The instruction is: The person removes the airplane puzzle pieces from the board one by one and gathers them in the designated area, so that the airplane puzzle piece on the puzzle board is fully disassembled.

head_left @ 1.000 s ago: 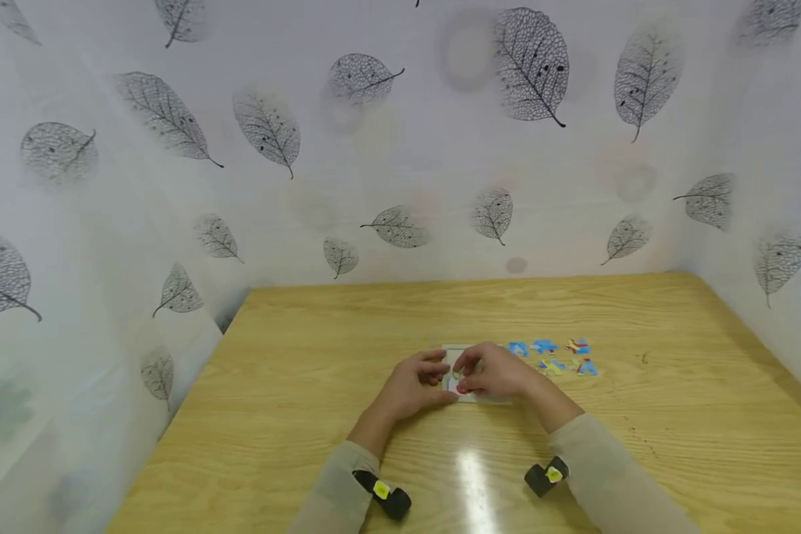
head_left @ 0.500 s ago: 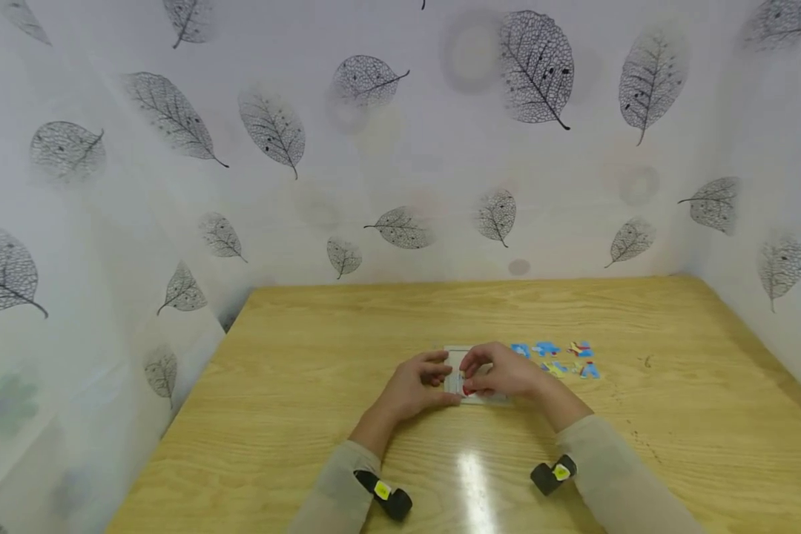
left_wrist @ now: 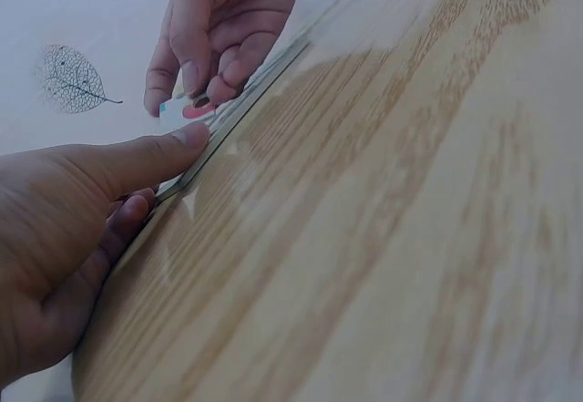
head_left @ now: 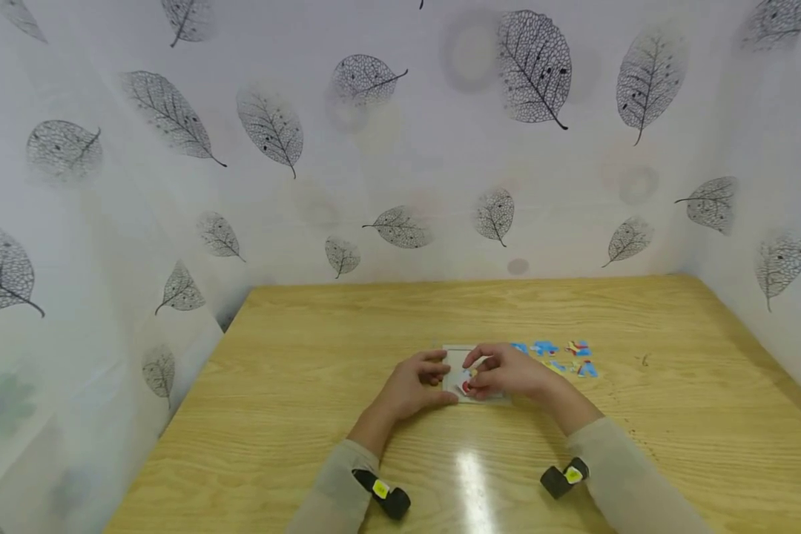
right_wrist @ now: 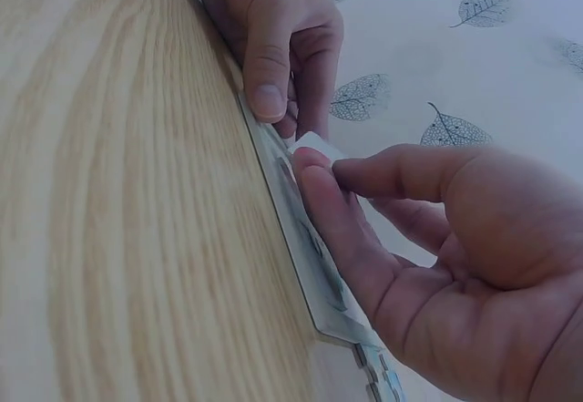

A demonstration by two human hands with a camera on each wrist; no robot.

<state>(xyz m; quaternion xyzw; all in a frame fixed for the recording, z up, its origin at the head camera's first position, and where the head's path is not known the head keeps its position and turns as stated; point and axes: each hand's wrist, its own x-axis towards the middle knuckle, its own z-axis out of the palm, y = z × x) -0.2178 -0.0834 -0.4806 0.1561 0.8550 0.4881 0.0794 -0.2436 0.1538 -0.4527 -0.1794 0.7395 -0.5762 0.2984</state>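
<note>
My right hand (head_left: 512, 371) pinches a small jigsaw puzzle piece (head_left: 466, 386), white with red, between thumb and fingertips. The piece is tilted just over the pale, flat puzzle tray (head_left: 455, 359); in the left wrist view its light corner (left_wrist: 171, 115) shows under the fingers. My left hand (head_left: 407, 386) holds the tray by its left side, thumb at the near corner and fingers spread along the edge. In the right wrist view the tray (right_wrist: 330, 322) lies flat on the wood, its inside partly hidden by my right hand.
Several loose jigsaw pieces (head_left: 545, 348) in blue, yellow and red lie in two rows right of the tray. The wooden table (head_left: 320, 326) meets leaf-patterned curtains (head_left: 434, 163) at the back and sides. Black cameras (head_left: 390, 500) sit on both wrists.
My right hand has shifted slightly right, and the puzzle piece in its fingers has turned and now shows more of its red and white face. The left hand stays in place.
</note>
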